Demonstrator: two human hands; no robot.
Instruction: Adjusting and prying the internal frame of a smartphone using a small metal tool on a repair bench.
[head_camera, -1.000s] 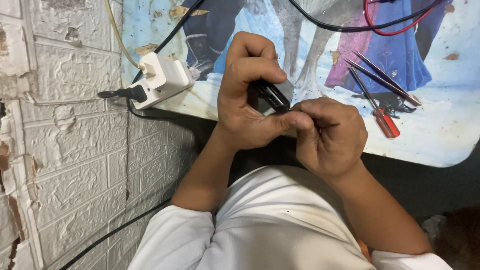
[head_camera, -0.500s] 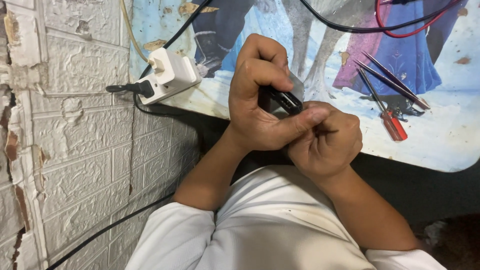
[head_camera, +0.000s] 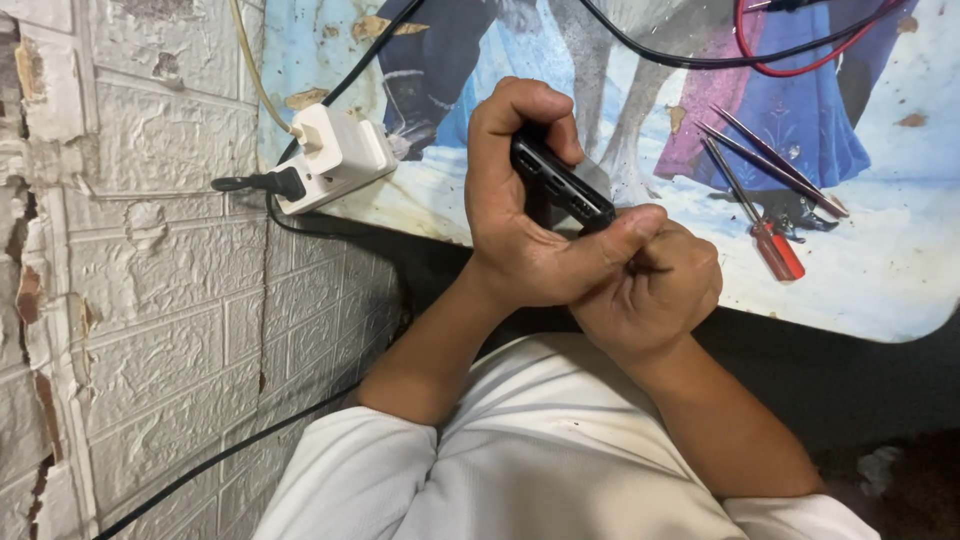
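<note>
Gripping black device (head_camera: 560, 185) in left hand (head_camera: 525, 215), right hand (head_camera: 655, 290) pressed just below.

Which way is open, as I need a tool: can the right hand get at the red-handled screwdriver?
Probably yes: the red-handled screwdriver lies uncovered on the table just beyond the right hand, though that hand is busy at the small black device.

White embossed brick-pattern wall (head_camera: 150, 330) with peeling patches, beside a worn tabletop (head_camera: 900, 260) with cartoon print.

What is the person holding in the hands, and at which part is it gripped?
The left hand grips a small black device around its long edges. The right hand touches its lower end; its grip is hidden.
</note>
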